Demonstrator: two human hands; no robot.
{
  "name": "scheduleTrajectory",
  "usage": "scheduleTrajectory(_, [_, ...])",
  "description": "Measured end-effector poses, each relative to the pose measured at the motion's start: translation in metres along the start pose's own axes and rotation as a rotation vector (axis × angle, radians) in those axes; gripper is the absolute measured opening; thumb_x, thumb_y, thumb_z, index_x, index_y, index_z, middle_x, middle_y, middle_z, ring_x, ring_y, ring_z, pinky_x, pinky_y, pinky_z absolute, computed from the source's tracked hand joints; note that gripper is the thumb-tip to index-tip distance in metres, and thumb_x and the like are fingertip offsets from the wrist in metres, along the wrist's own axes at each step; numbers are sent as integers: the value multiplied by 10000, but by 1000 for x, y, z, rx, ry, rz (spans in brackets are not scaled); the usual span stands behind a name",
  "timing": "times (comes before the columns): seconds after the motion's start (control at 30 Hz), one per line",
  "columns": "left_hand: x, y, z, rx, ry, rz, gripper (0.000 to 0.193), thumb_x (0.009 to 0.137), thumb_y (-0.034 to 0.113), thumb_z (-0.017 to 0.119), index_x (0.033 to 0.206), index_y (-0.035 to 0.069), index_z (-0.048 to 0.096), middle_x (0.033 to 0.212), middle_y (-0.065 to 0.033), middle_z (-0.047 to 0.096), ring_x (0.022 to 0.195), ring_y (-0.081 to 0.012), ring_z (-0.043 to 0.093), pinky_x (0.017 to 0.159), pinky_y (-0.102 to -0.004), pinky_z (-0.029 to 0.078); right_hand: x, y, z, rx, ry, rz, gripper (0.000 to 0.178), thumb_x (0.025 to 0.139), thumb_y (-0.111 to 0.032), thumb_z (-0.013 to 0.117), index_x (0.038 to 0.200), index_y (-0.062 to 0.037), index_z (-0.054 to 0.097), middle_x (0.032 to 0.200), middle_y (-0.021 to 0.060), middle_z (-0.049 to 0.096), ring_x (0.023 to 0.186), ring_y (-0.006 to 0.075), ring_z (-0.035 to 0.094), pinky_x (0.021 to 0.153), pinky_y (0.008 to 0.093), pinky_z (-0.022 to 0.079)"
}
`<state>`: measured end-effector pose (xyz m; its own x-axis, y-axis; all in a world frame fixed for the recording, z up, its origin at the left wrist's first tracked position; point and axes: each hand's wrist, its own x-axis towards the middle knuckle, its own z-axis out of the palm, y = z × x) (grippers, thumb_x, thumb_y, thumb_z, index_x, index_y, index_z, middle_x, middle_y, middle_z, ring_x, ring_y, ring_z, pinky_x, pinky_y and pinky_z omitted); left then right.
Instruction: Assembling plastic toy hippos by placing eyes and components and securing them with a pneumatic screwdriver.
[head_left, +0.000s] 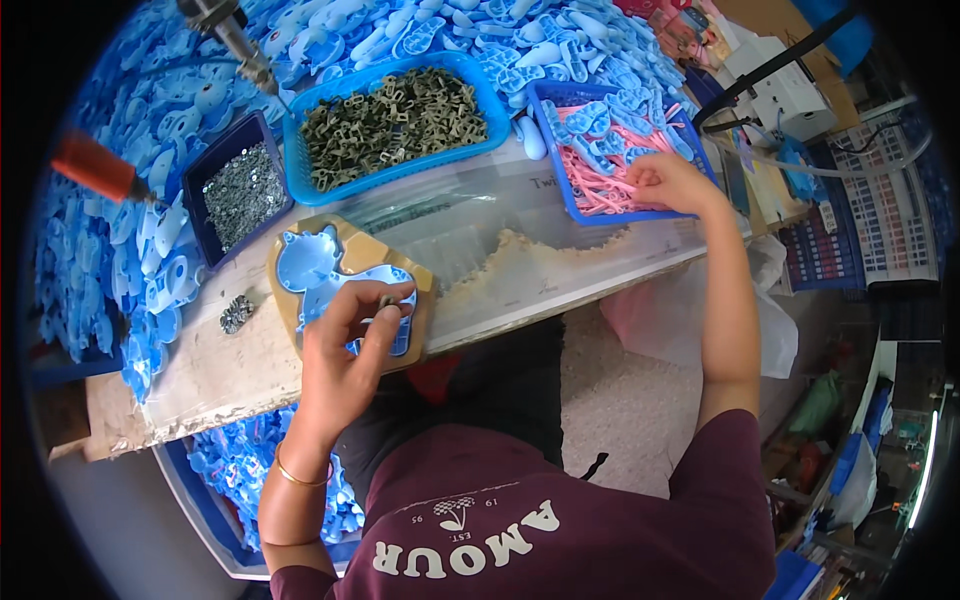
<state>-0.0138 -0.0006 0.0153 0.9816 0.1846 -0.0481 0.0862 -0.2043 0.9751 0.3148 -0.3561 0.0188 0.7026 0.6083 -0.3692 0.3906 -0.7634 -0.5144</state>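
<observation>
1. A maroon short-sleeved T-shirt (560,510) covers the torso, its sleeves ending above the elbows
2. White block lettering and a small white emblem are printed on the chest
3. A thin gold bangle (297,476) circles the left wrist
4. Both forearms are bare
5. Dark clothing covers the lap

A large clear plastic bag (560,225) is lying flat along the bench edge, bearing dark print. At the far right a chart-like sheet (888,215) of small red, blue and white squares is hanging or lying tilted, possibly a keypad. A colourful printed packet (690,30) is sitting near the top.
</observation>
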Motion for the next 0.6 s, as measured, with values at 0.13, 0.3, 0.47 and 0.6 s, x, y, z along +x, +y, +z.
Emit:
scheduleTrajectory(0.13, [0, -4, -8, -288, 36, -57, 181, 1063, 145, 549, 1130, -4, 629, 1202, -91, 723, 1059, -153, 698, 858, -275, 534, -15, -16, -19, 140, 53, -101, 136, 845, -81, 784, 951, -30, 716, 808, 3, 668, 731, 74, 605, 648, 251, 485])
scheduleTrajectory(0.3, [15, -4, -5, -226, 110, -20, 255, 1052, 217, 614, 1158, 1, 696, 1145, -69, 736, 1033, -121, 684, 838, -270, 554, -29, -120, 18, 274, 152, -233, 91, 923, -111, 736, 928, -27, 703, 851, -32, 639, 777, 48, 557, 691, 236, 440])
scheduleTrajectory(0.47, [20, -3, -3, -467, 178, -97, 291, 1037, 237, 640, 1137, -19, 737, 1047, -65, 750, 914, -103, 695, 804, -264, 584, -35, -217, 102, 432, -49, -428, 102, 915, -92, 744, 987, -19, 736, 861, -16, 695, 783, 52, 604, 709, 235, 477])
scheduleTrajectory(0.6, [16, -1, -6, -406, 223, -125, 286, 1030, 229, 646, 1125, -23, 744, 1038, -86, 758, 920, -132, 714, 820, -280, 588, -25, -237, 125, 449, -31, -457, 129, 900, -89, 761, 998, -6, 743, 842, 4, 726, 748, 56, 624, 686, 240, 493])
